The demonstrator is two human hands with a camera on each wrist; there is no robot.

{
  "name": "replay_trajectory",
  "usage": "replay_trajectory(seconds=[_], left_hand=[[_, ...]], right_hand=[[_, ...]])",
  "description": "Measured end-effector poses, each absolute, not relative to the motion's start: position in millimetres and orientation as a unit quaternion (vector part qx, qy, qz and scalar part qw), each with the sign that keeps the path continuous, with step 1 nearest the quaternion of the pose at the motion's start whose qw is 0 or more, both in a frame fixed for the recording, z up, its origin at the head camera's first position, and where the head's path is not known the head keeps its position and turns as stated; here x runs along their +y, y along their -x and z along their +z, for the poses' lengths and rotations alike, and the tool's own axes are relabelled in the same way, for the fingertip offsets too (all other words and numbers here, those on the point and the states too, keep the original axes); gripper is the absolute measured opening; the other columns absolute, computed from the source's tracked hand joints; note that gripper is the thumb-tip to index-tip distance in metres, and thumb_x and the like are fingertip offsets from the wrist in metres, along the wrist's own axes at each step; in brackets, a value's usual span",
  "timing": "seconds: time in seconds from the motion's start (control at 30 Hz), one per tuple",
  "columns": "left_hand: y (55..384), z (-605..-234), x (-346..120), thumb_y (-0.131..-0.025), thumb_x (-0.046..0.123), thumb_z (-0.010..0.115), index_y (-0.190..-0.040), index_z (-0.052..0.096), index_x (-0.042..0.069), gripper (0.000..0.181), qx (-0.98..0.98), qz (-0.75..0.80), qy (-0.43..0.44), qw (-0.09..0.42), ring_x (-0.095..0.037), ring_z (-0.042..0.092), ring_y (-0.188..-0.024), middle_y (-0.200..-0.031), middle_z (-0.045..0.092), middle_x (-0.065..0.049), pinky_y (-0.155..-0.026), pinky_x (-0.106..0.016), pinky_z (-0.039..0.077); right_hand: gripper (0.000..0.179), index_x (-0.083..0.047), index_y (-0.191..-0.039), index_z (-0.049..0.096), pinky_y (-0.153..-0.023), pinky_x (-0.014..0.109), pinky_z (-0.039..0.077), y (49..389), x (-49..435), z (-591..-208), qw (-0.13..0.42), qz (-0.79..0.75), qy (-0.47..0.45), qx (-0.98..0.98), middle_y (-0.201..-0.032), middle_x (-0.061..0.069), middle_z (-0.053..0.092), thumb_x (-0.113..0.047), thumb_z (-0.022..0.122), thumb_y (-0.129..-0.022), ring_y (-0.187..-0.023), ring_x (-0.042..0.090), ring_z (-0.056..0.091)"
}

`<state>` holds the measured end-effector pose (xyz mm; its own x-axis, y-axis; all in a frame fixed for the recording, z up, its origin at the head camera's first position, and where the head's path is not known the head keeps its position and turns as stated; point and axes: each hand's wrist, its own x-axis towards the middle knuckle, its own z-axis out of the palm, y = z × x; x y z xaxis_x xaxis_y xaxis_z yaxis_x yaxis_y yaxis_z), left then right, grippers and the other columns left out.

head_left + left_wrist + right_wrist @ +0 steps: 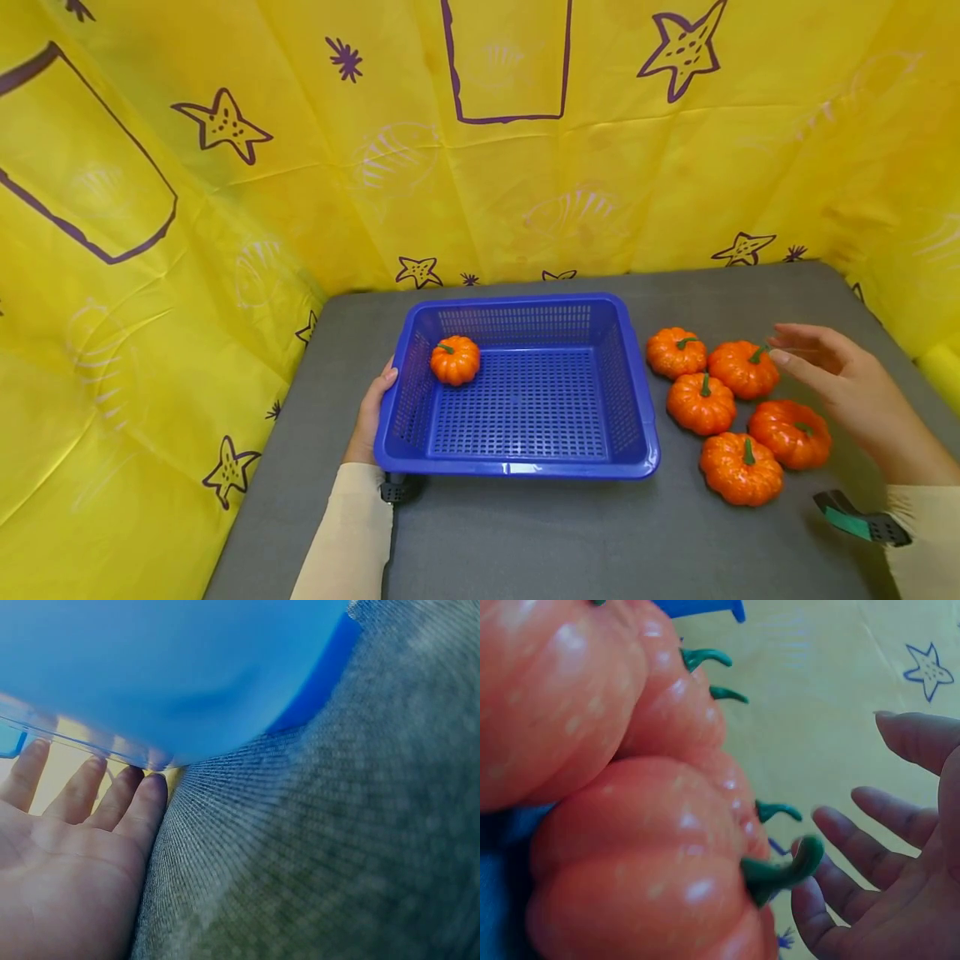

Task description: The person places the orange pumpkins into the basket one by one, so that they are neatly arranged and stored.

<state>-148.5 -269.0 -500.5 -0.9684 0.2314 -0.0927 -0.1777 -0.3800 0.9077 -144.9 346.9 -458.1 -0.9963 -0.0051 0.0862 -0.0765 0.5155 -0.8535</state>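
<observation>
A blue plastic basket [517, 468] with slotted walls stands on the grey tabletop, and one small orange pumpkin [455, 361] lies inside at its left. My left hand [367, 421] is at the basket's left side. In the left wrist view its fingers [75, 791] reach up fairly straight, with the tips right at the basket's edge. Several more pumpkins with green stems cluster right of the basket. Over their right side hovers my right hand [847, 379], fingers spread and loosely bent, close to the stem of the back right pumpkin [744, 371]. Nothing is in its grasp.
A yellow cloth [495, 183] with purple starfish and pale fish drawings hangs behind and beside the table [495, 542]. The nearest pumpkins of the cluster, the front one [741, 471] and the right one [790, 435], lie below the right hand.
</observation>
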Motion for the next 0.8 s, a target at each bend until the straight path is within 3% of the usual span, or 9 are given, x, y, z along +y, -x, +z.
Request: replay_trajectory(seconds=[0.3,0.63,0.8], left_hand=[[149,-501,-269,-0.114,0.036,0.030,-0.174,0.025,0.036,0.060,0.538,0.833,-0.033,0.123,-0.043,0.038,-0.146,-0.172,0.034,-0.011,-0.112,-0.048,0.044],[149,-501,-269,-0.114,0.034,0.028,-0.174,0.025,0.034,0.060,0.534,0.836,-0.037,0.122,-0.045,0.036,-0.147,-0.172,0.034,-0.012,-0.113,-0.049,0.043],[148,-501,-269,-0.114,0.036,0.031,-0.174,0.026,0.036,0.060,0.538,0.833,-0.028,0.123,-0.044,0.039,-0.146,-0.172,0.034,-0.012,-0.112,-0.049,0.044]], right_hand=[[0.042,-0.023,-0.150,0.058,-0.078,0.012,0.051,135,358,-474,0.026,0.499,-0.030,-0.866,-0.124,-0.030,0.063,-0.022,0.068,-0.110,-0.105,-0.012,0.059],[0.052,-0.008,-0.156,0.050,-0.076,0.016,0.055,125,360,-489,0.009,0.495,-0.023,-0.868,-0.126,-0.029,0.057,-0.022,0.069,-0.110,-0.099,-0.007,0.065],[0.056,-0.004,-0.157,0.049,-0.077,0.012,0.051,120,364,-496,0.015,0.482,-0.033,-0.875,-0.127,-0.032,0.056,-0.020,0.071,-0.108,-0.102,-0.013,0.059]])
